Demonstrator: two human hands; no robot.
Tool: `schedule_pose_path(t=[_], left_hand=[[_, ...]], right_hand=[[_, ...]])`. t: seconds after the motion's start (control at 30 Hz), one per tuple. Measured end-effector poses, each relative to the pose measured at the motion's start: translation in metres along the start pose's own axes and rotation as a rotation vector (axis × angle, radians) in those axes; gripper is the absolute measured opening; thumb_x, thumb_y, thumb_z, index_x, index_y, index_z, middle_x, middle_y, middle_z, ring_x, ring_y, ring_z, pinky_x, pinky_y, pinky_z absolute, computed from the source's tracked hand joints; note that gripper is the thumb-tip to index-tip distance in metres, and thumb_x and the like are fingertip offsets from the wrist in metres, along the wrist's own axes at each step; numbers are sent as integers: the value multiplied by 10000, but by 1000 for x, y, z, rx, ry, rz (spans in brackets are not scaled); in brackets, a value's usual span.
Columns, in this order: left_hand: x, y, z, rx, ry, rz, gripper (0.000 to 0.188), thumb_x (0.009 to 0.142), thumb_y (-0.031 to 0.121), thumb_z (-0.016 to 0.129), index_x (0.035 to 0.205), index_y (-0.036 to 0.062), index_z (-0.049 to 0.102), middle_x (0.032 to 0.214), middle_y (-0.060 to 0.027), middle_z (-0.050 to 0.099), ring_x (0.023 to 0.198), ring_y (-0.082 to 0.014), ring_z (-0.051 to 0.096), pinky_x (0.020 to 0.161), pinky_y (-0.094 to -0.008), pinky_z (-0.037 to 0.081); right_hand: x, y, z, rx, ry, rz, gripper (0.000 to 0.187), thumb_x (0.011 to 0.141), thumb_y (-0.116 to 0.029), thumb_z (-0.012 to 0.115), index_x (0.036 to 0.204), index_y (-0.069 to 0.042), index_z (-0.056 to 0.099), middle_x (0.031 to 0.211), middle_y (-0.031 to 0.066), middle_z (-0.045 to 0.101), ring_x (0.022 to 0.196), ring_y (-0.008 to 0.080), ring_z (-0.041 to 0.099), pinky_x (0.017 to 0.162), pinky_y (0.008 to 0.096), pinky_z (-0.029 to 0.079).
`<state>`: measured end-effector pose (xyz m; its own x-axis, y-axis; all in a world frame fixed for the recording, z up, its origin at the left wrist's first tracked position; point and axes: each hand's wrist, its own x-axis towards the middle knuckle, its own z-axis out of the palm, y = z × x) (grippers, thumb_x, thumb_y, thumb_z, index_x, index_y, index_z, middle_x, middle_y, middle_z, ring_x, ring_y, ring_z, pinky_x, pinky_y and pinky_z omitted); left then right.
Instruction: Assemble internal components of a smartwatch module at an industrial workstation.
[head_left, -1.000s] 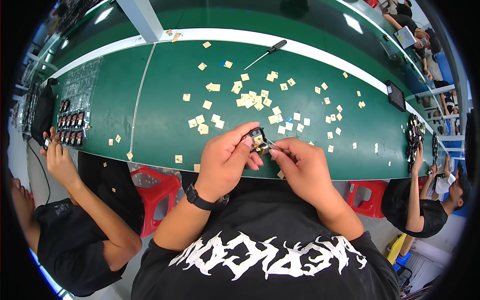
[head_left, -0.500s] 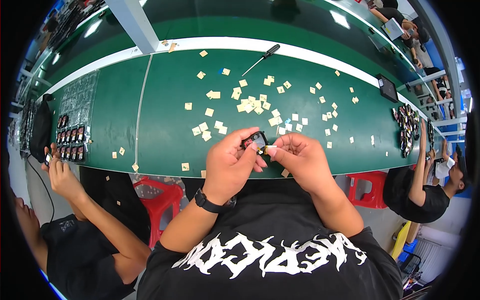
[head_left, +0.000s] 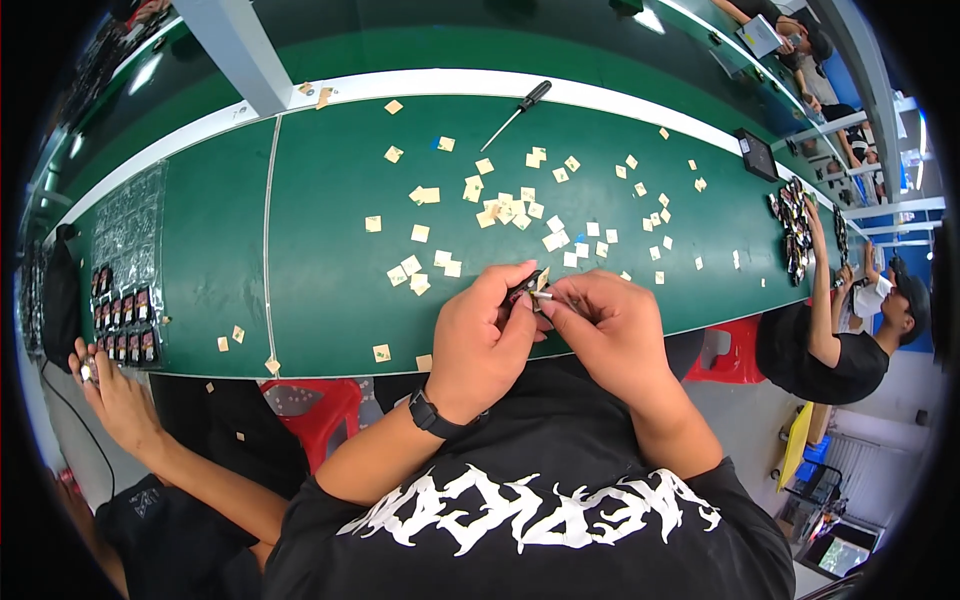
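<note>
The left hand [head_left: 485,335] holds a small black device [head_left: 521,287] over the tabletop [head_left: 330,250]; the right hand [head_left: 608,318] pinches a thin pale piece [head_left: 541,295] against it. The device has just turned, its face now mostly hidden, so progress is hard to judge.

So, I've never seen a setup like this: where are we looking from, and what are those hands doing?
There's no machine here, just a person's bare hands. A wide fisheye camera worn on the head looks down, so straight edges bend. The left hand holds a small dark part; the right hand pinches a small pale piece against it, too small to identify. On the green table lie scattered pale yellow squares and a screwdriver. More dark parts sit in rows at left, near a co-worker's hand.
</note>
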<state>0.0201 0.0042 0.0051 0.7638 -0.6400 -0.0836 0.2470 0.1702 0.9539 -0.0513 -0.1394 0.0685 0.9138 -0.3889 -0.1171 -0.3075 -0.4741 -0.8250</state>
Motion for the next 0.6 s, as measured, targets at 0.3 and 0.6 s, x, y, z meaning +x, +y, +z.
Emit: schedule_pose_path(t=[0.3,0.6], left_hand=[[7,0,-3,101,-87,53,314,1021,-38,478,1324,-43,558,1050,-111,692,868,-141,713,749,-277,596],[7,0,-3,81,8,81,309,1002,-23,488,1300,-47,564,956,-153,711,805,-197,744,724,-312,594]], right_hand=[[1,1,8,-114,156,-118,94,853,-3,761,933,24,720,756,49,630,602,83,518,529,256,388],[14,-3,-2,19,-42,53,94,881,-20,729,966,19,738,816,95,698,711,162,644,627,298,494]])
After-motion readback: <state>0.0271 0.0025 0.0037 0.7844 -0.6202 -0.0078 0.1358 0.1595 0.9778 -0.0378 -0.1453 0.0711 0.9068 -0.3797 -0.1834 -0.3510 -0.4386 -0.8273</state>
